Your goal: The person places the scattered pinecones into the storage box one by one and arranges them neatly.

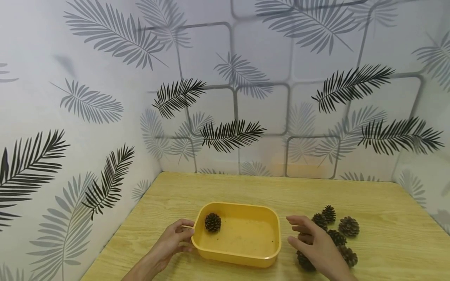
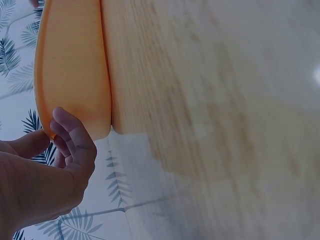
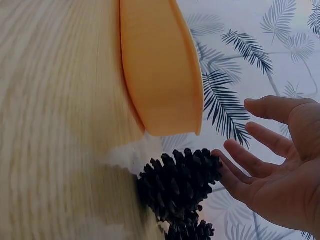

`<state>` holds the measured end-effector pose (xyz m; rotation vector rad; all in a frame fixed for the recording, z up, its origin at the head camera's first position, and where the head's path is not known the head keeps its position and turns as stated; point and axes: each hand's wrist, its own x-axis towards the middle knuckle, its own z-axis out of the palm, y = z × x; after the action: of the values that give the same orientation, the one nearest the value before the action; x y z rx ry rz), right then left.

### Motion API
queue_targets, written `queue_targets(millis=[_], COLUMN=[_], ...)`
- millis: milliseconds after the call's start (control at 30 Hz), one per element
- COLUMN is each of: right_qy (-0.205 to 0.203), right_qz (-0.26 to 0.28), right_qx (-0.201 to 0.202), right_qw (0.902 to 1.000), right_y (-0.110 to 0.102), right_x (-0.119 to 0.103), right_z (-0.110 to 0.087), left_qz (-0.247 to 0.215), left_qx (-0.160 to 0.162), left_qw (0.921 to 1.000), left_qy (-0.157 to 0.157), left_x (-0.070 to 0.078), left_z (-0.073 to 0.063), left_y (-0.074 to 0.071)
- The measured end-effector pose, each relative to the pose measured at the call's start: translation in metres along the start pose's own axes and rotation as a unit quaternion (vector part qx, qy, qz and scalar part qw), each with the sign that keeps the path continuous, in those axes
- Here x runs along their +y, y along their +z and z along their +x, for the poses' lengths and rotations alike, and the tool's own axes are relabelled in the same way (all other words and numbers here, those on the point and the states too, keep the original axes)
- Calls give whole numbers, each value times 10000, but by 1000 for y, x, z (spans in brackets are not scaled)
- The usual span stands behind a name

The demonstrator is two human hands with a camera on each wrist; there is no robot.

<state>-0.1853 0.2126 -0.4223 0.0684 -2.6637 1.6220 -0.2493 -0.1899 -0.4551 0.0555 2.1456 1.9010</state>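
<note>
A yellow plastic basin (image 1: 242, 259) stands on the table, with one brown pine cone (image 1: 213, 222) in its back left corner. My left hand (image 1: 172, 240) pinches the basin's left rim between thumb and fingers; the left wrist view shows the thumb over the rim and the fingers against the outer wall. To the right of the basin, my right hand (image 1: 316, 244) hovers with fingers apart and nothing between them. Beneath and beside it lies a group of pine cones (image 1: 349, 226). In the right wrist view the fingertips are close by a large dark pine cone (image 3: 177, 182).
The light wood-grain table (image 1: 197, 187) meets a white wall (image 1: 260, 113) with leaf patterns at the back, and another patterned wall (image 1: 116, 136) runs along the left. Several pine cones sit clustered at the right, some partly hidden by the right hand.
</note>
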Motion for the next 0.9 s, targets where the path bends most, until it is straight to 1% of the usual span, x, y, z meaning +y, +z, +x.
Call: queue_targets(millis=[200,567,900], right_qy=[42,30,248], right_qz=[-116,-481,-530], right_qx=[130,224,130], right_qw=[9998,9986,9982], right_y=[-4,-9,-15], right_x=[9,15,26], right_z=[-2,-4,-1], left_qz=[-16,-23,7], left_qx=[14,47,112], left_qw=[10000,9999,9997], left_qy=[-51,-136,-208], left_x=[1,3,3], left_z=[0,-2,-1], left_y=[0,0,1])
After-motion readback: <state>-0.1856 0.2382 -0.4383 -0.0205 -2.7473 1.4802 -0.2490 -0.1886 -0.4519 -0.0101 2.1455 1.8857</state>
